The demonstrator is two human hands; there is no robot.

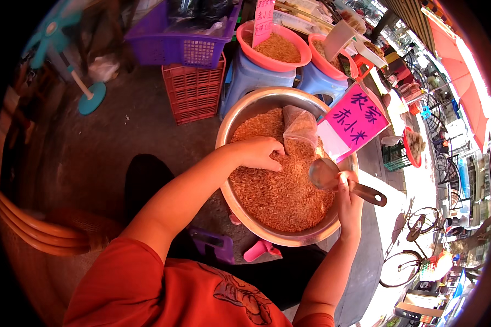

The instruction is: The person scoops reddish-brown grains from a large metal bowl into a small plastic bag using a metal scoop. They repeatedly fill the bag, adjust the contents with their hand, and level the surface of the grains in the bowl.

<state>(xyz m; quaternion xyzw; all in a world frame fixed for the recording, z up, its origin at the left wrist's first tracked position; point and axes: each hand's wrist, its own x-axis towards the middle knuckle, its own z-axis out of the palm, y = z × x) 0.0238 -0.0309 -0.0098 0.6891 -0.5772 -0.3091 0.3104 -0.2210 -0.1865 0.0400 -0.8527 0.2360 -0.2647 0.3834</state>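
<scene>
A wide metal basin (227, 192) of reddish-brown grain (278, 204) stands in front of me. My left hand (262, 153) reaches over the grain with its fingers curled down near the surface. Beside those fingertips lies a clear plastic bag (300, 120), partly filled with grain; I cannot tell whether they grip its edge. My right hand (347, 192) is closed around the dark handle of a round metal ladle (324, 173). The ladle's bowl is over the right side of the grain. A pink sign (356, 116) with handwriting stands at the basin's far right.
Pink basins of grain (278, 47) rest on blue plastic stools (253, 77) beyond. A purple crate (159, 47) sits on a red crate (196, 92). A pink scoop (257, 250) lies below the basin. A teal fan (92, 98) stands left; a bicycle (409, 261) stands right.
</scene>
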